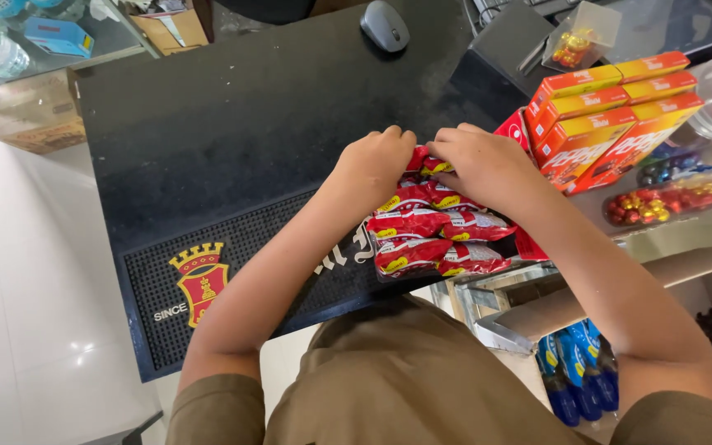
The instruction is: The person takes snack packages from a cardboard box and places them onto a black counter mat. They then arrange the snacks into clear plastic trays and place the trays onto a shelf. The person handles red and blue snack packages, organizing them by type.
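A stack of small red snack packets (437, 235) with yellow marks lies on the black counter (257, 124), on the right part of a black rubber mat (232, 280). My left hand (377, 165) and my right hand (480, 161) both press down on the far end of the stack, fingers curled over the top packets. The two hands almost touch each other. The packets nearest me lie flat and uncovered.
Orange and red cartons (607, 119) stand stacked just right of my right hand. Clear tubs of foil-wrapped sweets (669, 198) sit further right. A grey computer mouse (385, 25) rests at the far edge. Blue packets (574, 375) lie on a lower shelf.
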